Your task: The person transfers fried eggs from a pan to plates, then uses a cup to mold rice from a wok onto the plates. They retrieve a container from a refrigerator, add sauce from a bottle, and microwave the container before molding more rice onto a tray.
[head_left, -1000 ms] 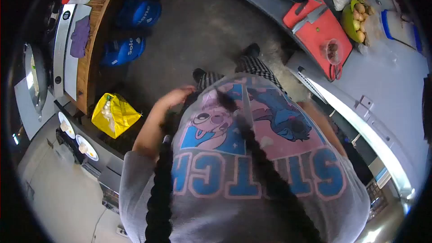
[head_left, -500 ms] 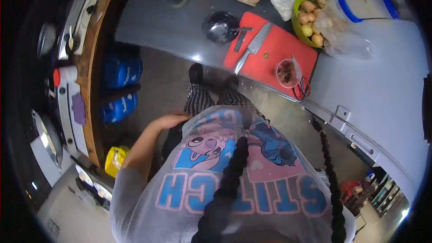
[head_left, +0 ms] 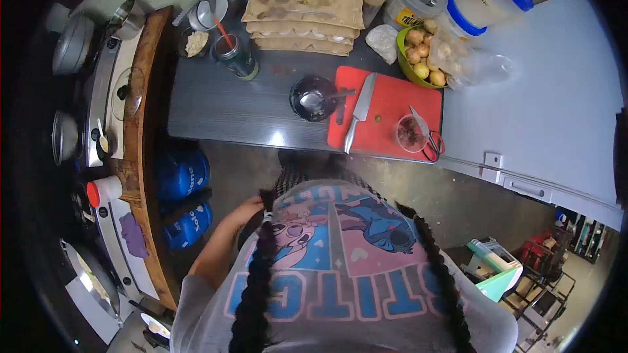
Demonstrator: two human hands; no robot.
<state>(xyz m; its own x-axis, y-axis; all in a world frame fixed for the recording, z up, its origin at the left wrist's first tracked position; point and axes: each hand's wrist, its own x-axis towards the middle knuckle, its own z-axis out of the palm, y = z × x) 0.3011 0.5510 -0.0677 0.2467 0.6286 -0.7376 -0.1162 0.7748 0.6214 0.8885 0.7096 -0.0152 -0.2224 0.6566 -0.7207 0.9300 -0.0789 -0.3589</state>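
We look down on a dark counter point(head_left: 212, 108) with a red cutting board point(head_left: 405, 95) at its right end, beside a white appliance point(head_left: 543, 104). On the board lie a knife point(head_left: 360, 110), red-handled scissors point(head_left: 435, 147) and a clear cup point(head_left: 411, 133) of dark bits; a black bowl point(head_left: 301, 108) sits just left. Egg cartons point(head_left: 297, 10) and a green bowl point(head_left: 409, 68) of onions stand behind. At left, a wooden bench point(head_left: 134, 180) bears stoves point(head_left: 112, 235), with blue gas cylinders point(head_left: 183, 173) below. Our right hand is out of view; our left hand point(head_left: 250, 208) is at our waist, too obscured to tell whether it grips anything
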